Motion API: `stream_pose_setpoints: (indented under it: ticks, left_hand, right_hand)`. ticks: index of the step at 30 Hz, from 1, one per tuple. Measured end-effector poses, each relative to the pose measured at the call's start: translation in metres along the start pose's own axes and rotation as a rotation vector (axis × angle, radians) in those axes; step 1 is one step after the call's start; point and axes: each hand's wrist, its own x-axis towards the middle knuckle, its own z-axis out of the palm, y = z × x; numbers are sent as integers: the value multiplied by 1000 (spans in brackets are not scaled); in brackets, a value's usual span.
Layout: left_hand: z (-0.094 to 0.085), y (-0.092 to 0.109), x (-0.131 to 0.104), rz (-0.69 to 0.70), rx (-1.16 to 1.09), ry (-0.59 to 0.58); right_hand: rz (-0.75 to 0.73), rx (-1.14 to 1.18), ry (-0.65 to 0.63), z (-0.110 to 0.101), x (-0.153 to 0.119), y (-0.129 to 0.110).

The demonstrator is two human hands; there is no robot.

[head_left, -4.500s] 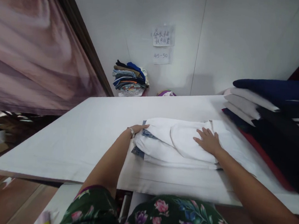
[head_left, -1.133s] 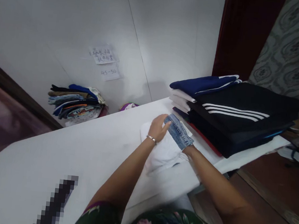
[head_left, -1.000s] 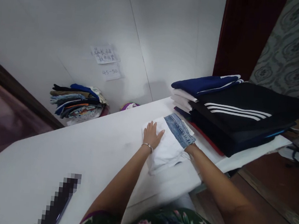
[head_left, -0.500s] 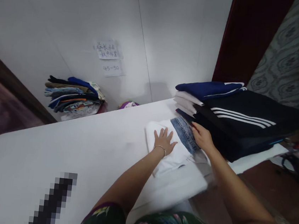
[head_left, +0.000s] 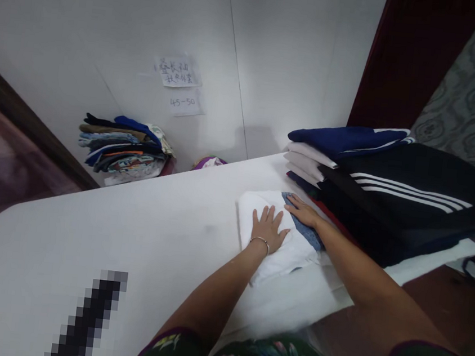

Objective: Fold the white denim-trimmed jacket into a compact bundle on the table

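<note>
A folded white garment (head_left: 251,208) with a blue denim part (head_left: 308,233) along its right side lies flat on the white table (head_left: 164,232). My left hand (head_left: 268,229) rests on the white cloth with its fingers spread, a thin bracelet at the wrist. On the denim strip lies my right hand (head_left: 303,211), its fingers stretched out flat and pointing left. Part of the denim is covered by that hand and forearm.
Right of the garment stands a stack of folded clothes, with a black striped piece (head_left: 414,191) and a navy one (head_left: 347,141) on top. Beyond the table's far edge is another clothes pile (head_left: 126,146). Handwritten papers (head_left: 180,73) hang on the wall. A pixelated dark shape (head_left: 89,315) shows at lower left.
My right hand has gone from gripping the denim edge to lying flat on it; the denim now lies folded down further. My left hand stays on the white cloth. The view has shifted slightly.
</note>
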Motion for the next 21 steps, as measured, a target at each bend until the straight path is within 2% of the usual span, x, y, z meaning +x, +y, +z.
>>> stream_pose_setpoints:
  ticks: [6,9,11,14,15,18,21]
  left_hand:
    - [1,0,1,0,-101,52]
    - [-9,-6,0,-2,-248,74]
    - [-17,-16,-7,-53,-362,151]
    - [-24,-38,-23,-266,-533,318]
    - [-24,-45,-29,-371,-637,329]
    - [-20,-60,-41,-674,-1010,217]
    - [-16,-62,-40,-780,-1179,131]
  right_hand:
    - [-13,69,24,-2,-2,-8]
    - [-14,159,25,-9,-8,-4]
    - [32,251,67,-15,-18,4]
    - [165,437,161,-20,-40,18]
    - [204,502,182,-20,-48,22]
    - [280,674,184,-23,-67,24]
    - [364,805,89,-28,-77,14]
